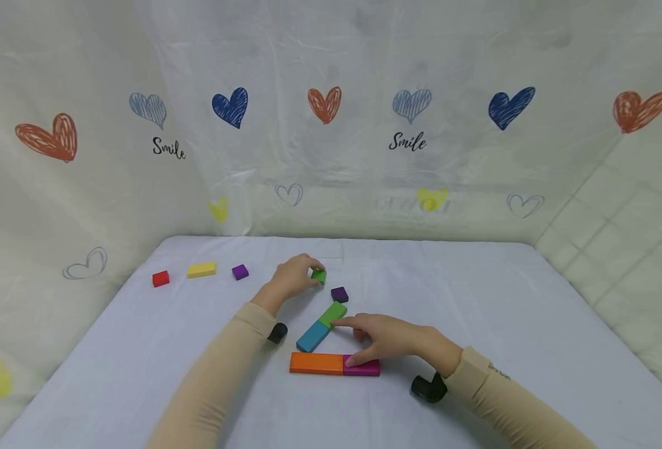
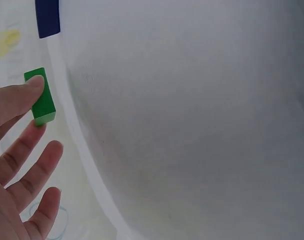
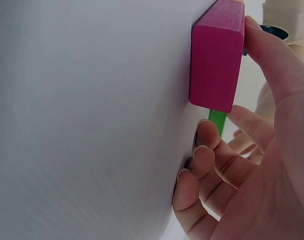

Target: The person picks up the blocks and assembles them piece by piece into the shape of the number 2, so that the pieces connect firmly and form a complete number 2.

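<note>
fingers of the left hand pinch a green block just below mid-frame, i see remotely; lower, the right hand has thumb and forefinger apart, thumb on a magenta block.

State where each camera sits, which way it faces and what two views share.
Head: on the person's head, looking forward and down at the table; both forearms, left grip and right grip show.
Left wrist: on that wrist, facing the pinched green block; only the left grip shows.
Right wrist: on that wrist, facing the magenta block; the right grip shows, left arm behind.
Shared by head and right wrist: the magenta block.
</note>
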